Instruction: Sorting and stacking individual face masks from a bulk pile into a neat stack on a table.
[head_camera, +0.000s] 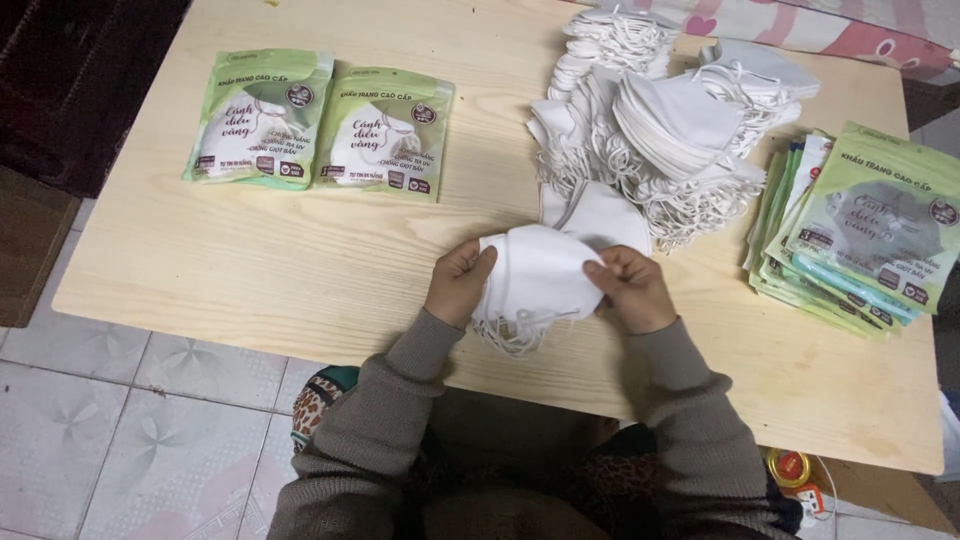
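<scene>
**Both hands grip a small stack of white masks at the near tabletop edge**

Nearest, at 6 o'clock, the left hand (458, 283) and right hand (630, 290) pinch opposite sides of a small stack of white face masks (538, 275), fingers closed on the fabric, thumbs on top; held this way the masks stay aligned, ear loops dangling below. The stack sits just above the pale wooden tabletop (300, 270), near its front edge. At 3 o'clock lies a fanned pile of flat green pouches (860, 230), within the right hand's reach. Farther, at 1 o'clock, a large heap of loose masks (660, 120) spreads out. At 10 o'clock, two filled green packets (320, 125) lie side by side, well apart from the loose stock.
</scene>
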